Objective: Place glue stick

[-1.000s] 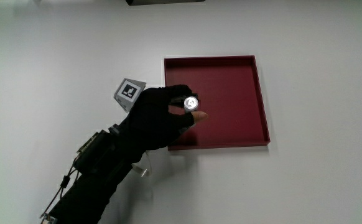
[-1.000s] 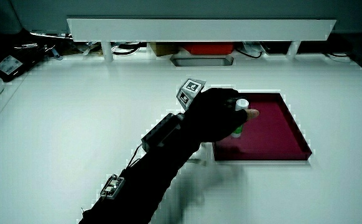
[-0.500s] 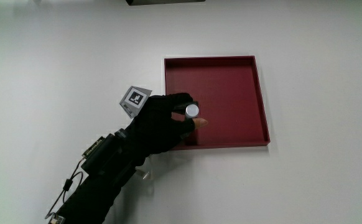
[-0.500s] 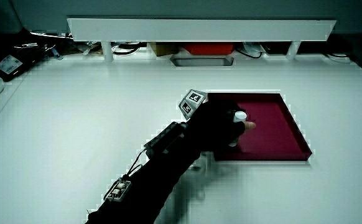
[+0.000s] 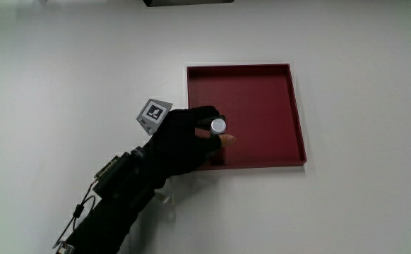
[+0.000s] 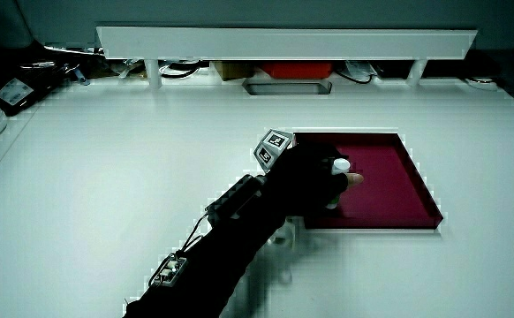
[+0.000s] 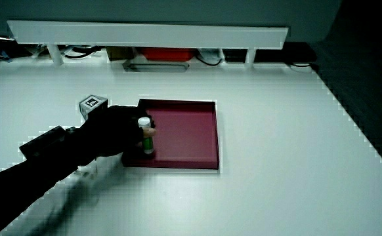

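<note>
Since one second ago the hand (image 5: 181,137) has come down and drawn slightly toward the person, carrying the glue stick (image 5: 218,125) lower into the red tray (image 5: 295,113); over the last half second nothing has shifted.

Glue stick: upright, white cap up, green band visible on the body in a side view (image 7: 148,139). It stands inside the tray, near the tray corner closest to the forearm, its base at or just above the tray floor; contact cannot be confirmed.

Tray: shallow, square, dark red, raised rim. Only content is the glue stick.

Hand: fingers wrapped around the stick's body, a bare fingertip (image 5: 227,140) showing past the glove just beside the cap. Grip is closed on the stick in both side views (image 6: 314,181). The hand reaches over the tray's edge; the patterned cube (image 5: 152,113) on its back sits above the white table (image 5: 64,77), outside the tray.
</note>
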`<action>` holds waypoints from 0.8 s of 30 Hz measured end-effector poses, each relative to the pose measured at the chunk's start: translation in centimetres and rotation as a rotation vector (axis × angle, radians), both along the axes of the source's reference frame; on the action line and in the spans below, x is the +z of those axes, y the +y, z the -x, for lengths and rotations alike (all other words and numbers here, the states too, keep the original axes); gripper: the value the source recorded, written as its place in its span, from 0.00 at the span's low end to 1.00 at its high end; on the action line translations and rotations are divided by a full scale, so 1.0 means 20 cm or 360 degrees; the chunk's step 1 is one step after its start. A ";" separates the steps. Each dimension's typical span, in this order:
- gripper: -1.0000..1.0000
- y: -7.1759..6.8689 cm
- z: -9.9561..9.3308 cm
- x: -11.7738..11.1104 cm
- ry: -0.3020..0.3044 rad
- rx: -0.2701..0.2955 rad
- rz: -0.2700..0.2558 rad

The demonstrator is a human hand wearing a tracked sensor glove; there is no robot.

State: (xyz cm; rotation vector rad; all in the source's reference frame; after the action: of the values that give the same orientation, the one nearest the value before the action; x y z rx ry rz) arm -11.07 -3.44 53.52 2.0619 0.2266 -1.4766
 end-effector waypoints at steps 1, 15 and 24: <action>0.44 0.00 0.00 0.00 0.0002 0.0002 -0.0004; 0.24 0.02 0.01 0.02 0.0034 -0.0013 0.0023; 0.10 0.02 0.06 -0.03 0.0152 -0.0055 0.0064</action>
State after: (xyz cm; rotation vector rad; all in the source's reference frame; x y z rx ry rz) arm -12.29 -3.08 52.95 1.9751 0.1981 -1.5896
